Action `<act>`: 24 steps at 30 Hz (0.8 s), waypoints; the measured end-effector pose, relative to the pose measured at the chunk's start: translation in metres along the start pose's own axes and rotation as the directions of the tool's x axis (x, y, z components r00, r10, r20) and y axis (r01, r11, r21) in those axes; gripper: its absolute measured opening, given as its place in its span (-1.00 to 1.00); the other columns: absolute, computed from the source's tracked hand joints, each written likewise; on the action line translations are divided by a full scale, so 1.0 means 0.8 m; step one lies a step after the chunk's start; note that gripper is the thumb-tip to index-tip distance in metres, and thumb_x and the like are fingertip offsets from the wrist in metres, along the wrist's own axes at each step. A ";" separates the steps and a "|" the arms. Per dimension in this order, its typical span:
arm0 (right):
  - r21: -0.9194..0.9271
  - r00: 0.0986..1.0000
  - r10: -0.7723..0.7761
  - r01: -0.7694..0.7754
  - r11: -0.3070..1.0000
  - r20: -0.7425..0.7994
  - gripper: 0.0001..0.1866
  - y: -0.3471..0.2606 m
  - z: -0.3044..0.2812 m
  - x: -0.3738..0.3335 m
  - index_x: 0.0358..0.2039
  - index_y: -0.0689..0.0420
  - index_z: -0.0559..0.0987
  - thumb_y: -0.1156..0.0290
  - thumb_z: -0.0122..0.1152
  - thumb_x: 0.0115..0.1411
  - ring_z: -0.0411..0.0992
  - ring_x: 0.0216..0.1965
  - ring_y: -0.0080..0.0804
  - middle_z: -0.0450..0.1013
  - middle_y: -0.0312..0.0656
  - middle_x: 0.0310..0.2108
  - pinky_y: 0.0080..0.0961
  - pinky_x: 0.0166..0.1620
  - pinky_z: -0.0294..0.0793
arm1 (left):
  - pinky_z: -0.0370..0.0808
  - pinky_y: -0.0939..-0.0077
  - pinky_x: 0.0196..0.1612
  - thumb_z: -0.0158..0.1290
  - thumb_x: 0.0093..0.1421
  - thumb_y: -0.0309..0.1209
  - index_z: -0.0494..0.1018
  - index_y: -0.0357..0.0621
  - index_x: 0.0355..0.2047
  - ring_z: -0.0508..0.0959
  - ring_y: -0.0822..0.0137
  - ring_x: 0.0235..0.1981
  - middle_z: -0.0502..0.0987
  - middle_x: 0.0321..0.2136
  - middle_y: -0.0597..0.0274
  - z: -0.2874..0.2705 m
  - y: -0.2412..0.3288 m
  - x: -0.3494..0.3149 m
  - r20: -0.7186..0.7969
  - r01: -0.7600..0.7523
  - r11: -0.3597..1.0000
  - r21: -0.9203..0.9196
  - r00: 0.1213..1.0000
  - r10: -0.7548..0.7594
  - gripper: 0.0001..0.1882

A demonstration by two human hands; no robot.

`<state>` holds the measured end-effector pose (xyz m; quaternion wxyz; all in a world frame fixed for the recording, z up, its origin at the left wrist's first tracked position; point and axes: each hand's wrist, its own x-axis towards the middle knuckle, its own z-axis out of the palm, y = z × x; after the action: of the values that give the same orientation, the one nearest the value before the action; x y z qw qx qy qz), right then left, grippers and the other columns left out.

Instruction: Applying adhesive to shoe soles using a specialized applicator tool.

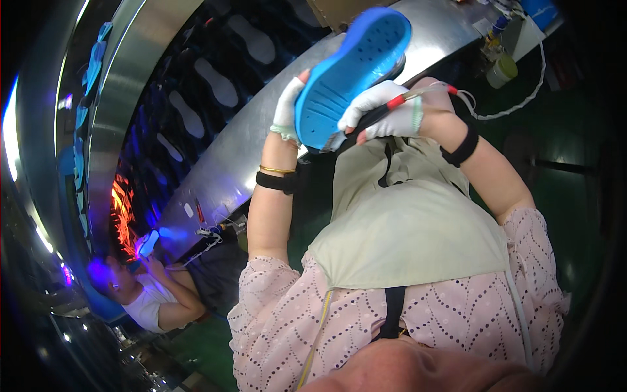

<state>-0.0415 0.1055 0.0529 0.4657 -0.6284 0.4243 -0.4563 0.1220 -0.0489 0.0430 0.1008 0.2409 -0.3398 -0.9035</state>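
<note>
Both gloved hands raised, left (285, 108) and right (382, 111), fingers curled closed.

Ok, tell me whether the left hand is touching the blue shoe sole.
Touching. The head view shows the gloved left hand wrapped around the edge of the blue shoe sole, holding it up, with no gap between them.

1. The left hand in a white glove (285, 108) lies mostly hidden behind the blue ridged rubber shoe sole (349, 75).
2. The slim dark tool (375, 116) has its tip hidden under the sole's heel.
3. The small cream lidded jar (501, 70) is too blurred to identify.
4. The co-worker's small glowing blue object (149, 243) is too small to tell.
</note>
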 end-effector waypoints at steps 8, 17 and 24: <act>-0.156 0.995 -0.088 0.093 0.983 0.039 -0.74 -0.022 -0.016 0.016 -0.43 0.22 0.56 0.62 0.40 -0.20 0.50 -0.25 -0.39 0.53 -0.17 -0.36 -0.50 -0.13 0.48 | 0.53 0.36 -0.21 -0.08 0.21 -0.07 0.37 -0.17 -0.03 0.55 0.23 -0.29 0.51 -0.22 0.05 -0.002 -0.001 -0.005 -0.051 0.073 0.994 0.085 0.996 -0.069 -0.53; -0.026 0.984 -0.136 0.134 0.991 -0.111 -0.78 -0.021 -0.031 0.012 -0.35 0.20 0.54 0.64 0.32 -0.07 0.47 -0.22 -0.49 0.52 -0.19 -0.30 -0.53 -0.10 0.46 | 0.51 0.24 -0.11 -0.14 0.21 0.00 0.30 -0.19 0.05 0.52 0.08 -0.14 0.45 -0.09 -0.06 0.001 -0.011 -0.021 0.011 -0.046 0.997 -0.053 0.999 0.047 -0.43; -0.122 0.985 -0.048 0.028 0.992 -0.163 -0.90 -0.013 0.044 0.000 -0.44 0.17 0.48 0.57 0.24 0.04 0.44 -0.33 -0.59 0.48 -0.30 -0.39 -0.62 -0.25 0.41 | 0.42 0.06 0.03 -0.20 0.12 0.22 0.13 -0.28 0.17 0.42 -0.09 0.00 0.28 0.08 -0.18 -0.006 -0.047 -0.018 0.093 -0.381 0.853 -0.355 0.894 0.438 -0.15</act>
<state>-0.0061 0.1144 0.0576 0.3816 -0.6231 0.4759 -0.4894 0.1364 -0.0182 0.0203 0.3007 0.0643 -0.2356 -0.9219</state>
